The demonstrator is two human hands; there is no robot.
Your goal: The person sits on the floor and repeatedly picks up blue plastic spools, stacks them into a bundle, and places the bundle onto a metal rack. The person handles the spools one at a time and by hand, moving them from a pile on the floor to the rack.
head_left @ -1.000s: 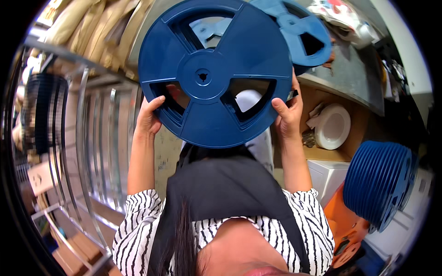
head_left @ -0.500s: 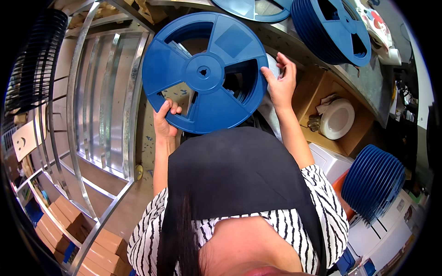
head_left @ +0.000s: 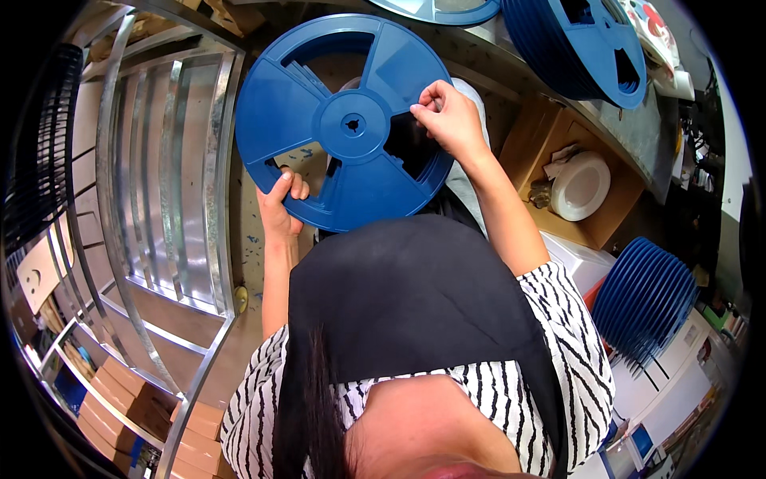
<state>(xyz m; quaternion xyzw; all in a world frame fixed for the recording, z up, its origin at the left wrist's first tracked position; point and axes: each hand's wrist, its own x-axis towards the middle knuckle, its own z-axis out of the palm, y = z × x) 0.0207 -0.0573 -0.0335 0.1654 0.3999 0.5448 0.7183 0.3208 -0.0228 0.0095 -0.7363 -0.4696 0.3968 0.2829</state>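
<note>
A large blue plastic reel (head_left: 291, 120) lies over my lap, its face towards me, with wide cut-out windows around a small centre hole. More blue rims show beneath its top face, so it may be a stack. My left hand (head_left: 279, 206) grips its lower-left rim, thumb on top and fingers curled through a window. Above the right-hand window hovers my right hand (head_left: 455, 121), thumb and fingertips pinched together close to the reel's face. Whatever the pinch may hold is too small to tell.
Blue reels (head_left: 586, 52) are stacked on the metal bench at the upper right. Below it, a cardboard box (head_left: 586, 231) holds a white roll (head_left: 582, 188). Another row of blue reels (head_left: 645, 295) stands lower right. A metal rack (head_left: 171, 184) fills the left side, near brown cartons (head_left: 120, 407).
My right hand has moved left from the reel's right edge to over its window, its fingers closing into a pinch. The left hand keeps its hold on the rim.
</note>
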